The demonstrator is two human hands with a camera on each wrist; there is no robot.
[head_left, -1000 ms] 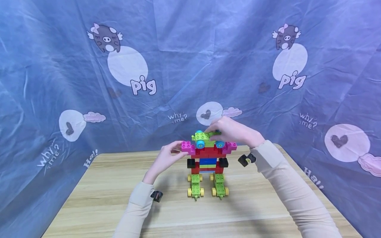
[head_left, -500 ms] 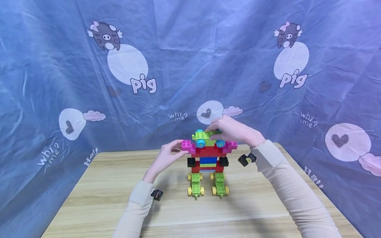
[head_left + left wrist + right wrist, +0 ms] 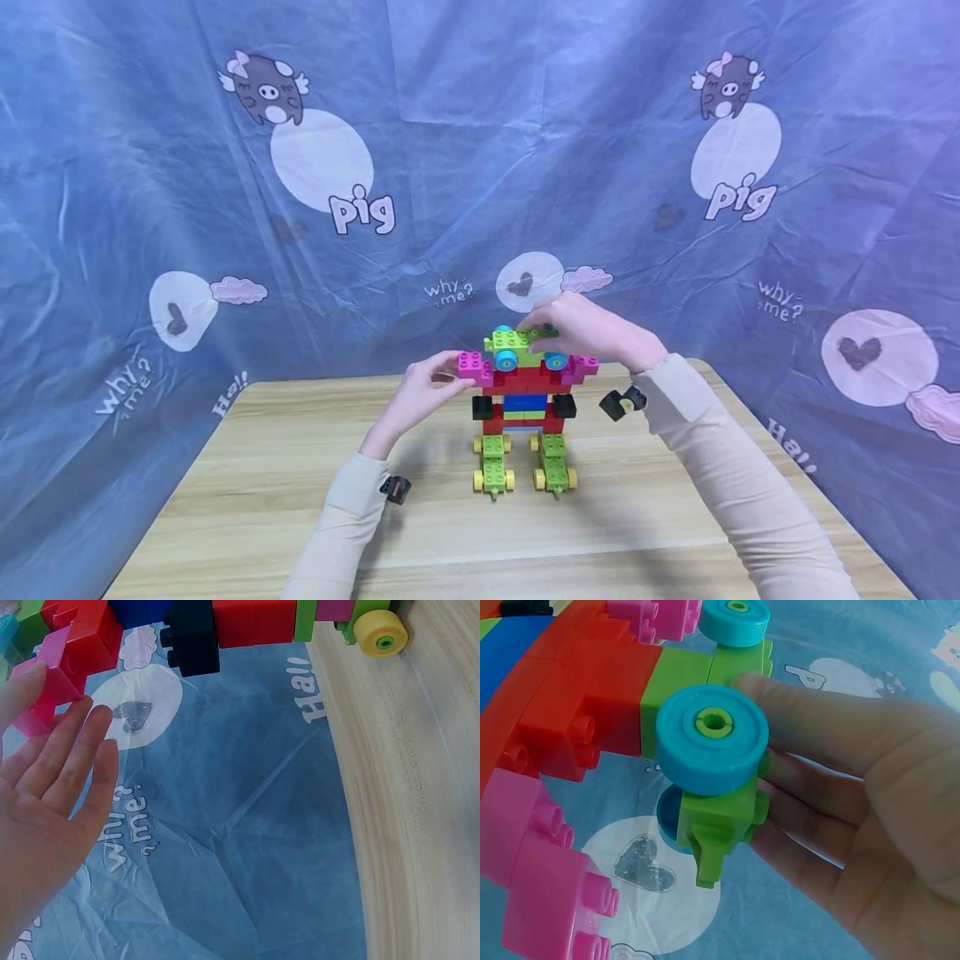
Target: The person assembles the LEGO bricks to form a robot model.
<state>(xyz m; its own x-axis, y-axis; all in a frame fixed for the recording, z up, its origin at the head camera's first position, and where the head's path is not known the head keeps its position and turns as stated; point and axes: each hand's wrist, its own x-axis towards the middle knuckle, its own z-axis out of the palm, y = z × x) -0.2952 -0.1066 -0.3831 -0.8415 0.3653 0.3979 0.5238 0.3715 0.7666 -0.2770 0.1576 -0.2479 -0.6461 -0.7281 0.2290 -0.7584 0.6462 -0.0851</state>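
A robot-like figure of toy bricks stands upright, with a red brick body (image 3: 525,381), a blue brick (image 3: 525,403) in the middle and black bricks (image 3: 482,407) at the sides. My left hand (image 3: 423,396) pinches the pink brick (image 3: 470,364) at its left shoulder between thumb and fingers, as the left wrist view also shows. Across the top lies a green wheeled brick base (image 3: 510,342) with blue wheels (image 3: 712,739). My right hand (image 3: 581,327) grips that base from above, thumb in front and fingers behind; the fingers hide part of it. Another pink brick (image 3: 583,368) forms the right shoulder.
Two green wheeled bases (image 3: 493,475) with yellow wheels (image 3: 381,633) are the figure's feet on the wooden table (image 3: 300,500). A blue printed cloth (image 3: 450,167) hangs behind and beside the table. Black wrist cameras (image 3: 622,404) sit by both cuffs.
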